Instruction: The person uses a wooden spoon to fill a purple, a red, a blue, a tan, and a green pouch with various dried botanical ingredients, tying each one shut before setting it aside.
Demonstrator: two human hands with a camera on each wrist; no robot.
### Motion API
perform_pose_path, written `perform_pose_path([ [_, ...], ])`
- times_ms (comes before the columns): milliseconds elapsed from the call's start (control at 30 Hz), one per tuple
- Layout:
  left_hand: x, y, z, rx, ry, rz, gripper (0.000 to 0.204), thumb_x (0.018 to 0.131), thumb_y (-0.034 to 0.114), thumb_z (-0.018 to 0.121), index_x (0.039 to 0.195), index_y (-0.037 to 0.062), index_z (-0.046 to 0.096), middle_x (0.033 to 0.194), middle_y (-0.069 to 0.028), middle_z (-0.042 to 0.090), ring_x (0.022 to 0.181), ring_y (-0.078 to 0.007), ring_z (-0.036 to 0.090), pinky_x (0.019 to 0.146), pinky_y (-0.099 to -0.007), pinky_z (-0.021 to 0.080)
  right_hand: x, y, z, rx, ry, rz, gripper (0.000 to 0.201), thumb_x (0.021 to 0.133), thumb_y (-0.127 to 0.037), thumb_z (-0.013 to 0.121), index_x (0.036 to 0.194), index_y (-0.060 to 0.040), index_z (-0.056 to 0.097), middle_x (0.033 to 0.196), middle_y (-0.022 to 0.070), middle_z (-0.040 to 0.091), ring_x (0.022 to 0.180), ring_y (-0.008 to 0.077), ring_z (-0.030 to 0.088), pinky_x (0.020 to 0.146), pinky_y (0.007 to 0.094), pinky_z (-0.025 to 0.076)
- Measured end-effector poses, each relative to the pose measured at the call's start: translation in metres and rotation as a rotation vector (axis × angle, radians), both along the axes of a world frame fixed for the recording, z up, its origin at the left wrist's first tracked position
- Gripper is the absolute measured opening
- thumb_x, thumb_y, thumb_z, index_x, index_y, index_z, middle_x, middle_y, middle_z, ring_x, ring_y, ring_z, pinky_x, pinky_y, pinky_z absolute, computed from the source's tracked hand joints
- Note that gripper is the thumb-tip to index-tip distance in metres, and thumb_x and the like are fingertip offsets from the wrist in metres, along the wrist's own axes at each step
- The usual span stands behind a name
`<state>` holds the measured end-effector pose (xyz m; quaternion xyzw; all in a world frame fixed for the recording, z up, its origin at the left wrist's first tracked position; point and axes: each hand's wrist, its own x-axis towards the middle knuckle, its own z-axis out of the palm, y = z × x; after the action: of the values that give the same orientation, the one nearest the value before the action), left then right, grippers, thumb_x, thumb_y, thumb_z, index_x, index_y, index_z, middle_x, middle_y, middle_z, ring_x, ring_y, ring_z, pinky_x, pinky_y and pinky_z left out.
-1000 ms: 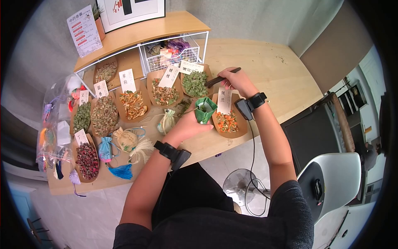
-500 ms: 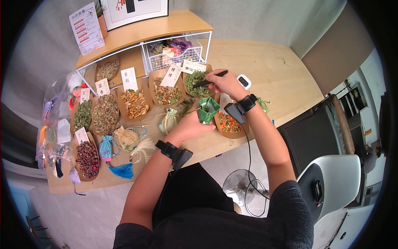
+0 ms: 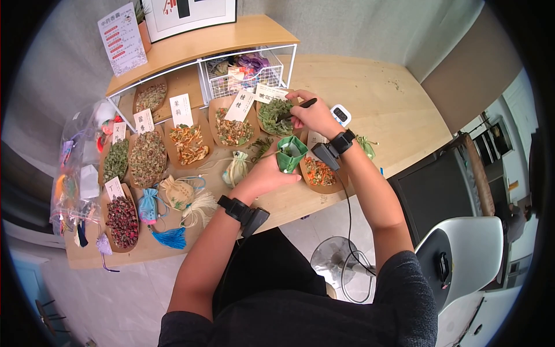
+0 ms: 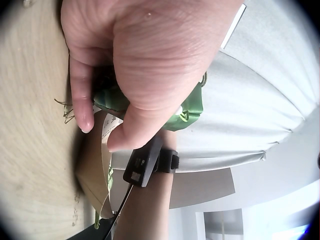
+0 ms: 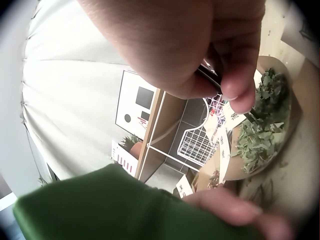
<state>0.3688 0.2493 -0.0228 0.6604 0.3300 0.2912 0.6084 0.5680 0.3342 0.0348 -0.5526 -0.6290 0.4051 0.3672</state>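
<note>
My left hand [image 3: 267, 176] grips a green satin pouch [image 3: 292, 162] from below and the side, its mouth spread upward with some leafy bits inside. In the left wrist view, thumb and fingers curl around the green cloth. My right hand [image 3: 316, 120] pinches a dark slender scoop [image 3: 309, 103] by its handle. The scoop's far end dips into crumbled green leaves [image 3: 270, 118] on a brown paper tray; the right wrist view shows its tip among those leaves [image 5: 257, 142]. Below the right wrist lies a tray of orange-and-green dried pieces [image 3: 319, 172], partly covered by the wrist camera.
More trays of dried herbs with name cards stand leftward, including dark red buds [image 3: 122, 224]. Small drawstring sachets [image 3: 235, 169] and a blue tassel [image 3: 169, 237] lie near the front edge. A wire basket [image 3: 245, 81] sits under the wooden shelf. A white timer [image 3: 341, 114] is beside the right wrist.
My right hand has moved left and turned, bringing the scoop's end down into the green leaves. The timer behind the wrist has come into view. The left hand keeps holding the pouch, nearly still.
</note>
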Motion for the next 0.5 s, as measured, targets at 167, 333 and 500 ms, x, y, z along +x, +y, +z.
perform_pose_path([
  [167,0.000,0.000,0.002,0.001,-0.001,-0.003,0.033,0.079,0.013,0.081,0.106,0.0050,0.063,0.094,-0.0010,0.068,0.086,-0.0118,0.063,0.080,-0.0305,0.051,0.008,0.003,0.017,0.067,0.020,-0.023,0.036,0.092,-0.003,0.057,0.128,-0.0021,0.059,0.073,0.0063,0.068,0.060,0.0111,0.065,0.055,0.0243,0.053],
  [333,0.003,-0.001,0.001,0.024,-0.027,0.085,0.057,0.079,0.011,0.082,0.129,0.0056,0.055,0.100,-0.0019,0.067,0.090,-0.0120,0.065,0.082,-0.0311,0.053,0.013,0.009,0.023,0.128,0.057,-0.041,0.036,0.091,-0.004,0.058,0.127,-0.0007,0.060,0.073,0.0078,0.069,0.060,0.0119,0.066,0.056,0.0253,0.054],
  [500,0.004,0.003,-0.003,0.000,-0.032,0.098,0.071,0.080,0.007,0.081,0.141,0.0057,0.046,0.113,-0.0035,0.063,0.091,-0.0119,0.065,0.081,-0.0314,0.054,0.009,-0.021,0.064,0.171,0.130,-0.033,0.038,0.090,-0.004,0.057,0.128,0.0005,0.060,0.074,0.0069,0.068,0.060,0.0107,0.062,0.057,0.0239,0.051],
])
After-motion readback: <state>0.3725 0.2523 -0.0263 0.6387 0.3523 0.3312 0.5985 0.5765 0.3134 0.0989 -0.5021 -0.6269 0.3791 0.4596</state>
